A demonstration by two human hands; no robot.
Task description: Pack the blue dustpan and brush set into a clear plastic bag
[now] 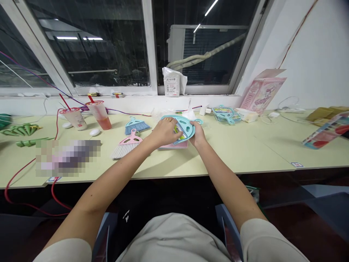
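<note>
Above the table, a light blue dustpan [188, 128] is tilted between my two hands. A green-and-yellow printed label shows on its inside. My left hand [166, 131] lies over its left part, fingers bent onto the label area. My right hand [198, 134] grips its right edge near the handle, fingers partly hidden behind it. Below them a pink flat piece [174, 146] rests on the table, mostly covered. To the left of my hands lie a pink hand brush [128, 145] with pale bristles and a blue hand brush [137, 126].
More light blue dustpans [226, 115] lie stacked at the back right, by a pink box [264, 91]. Two drink cups [101, 115] with red straws stand at the back left. A red cable [20, 168] hangs over the front edge of the table [231, 160].
</note>
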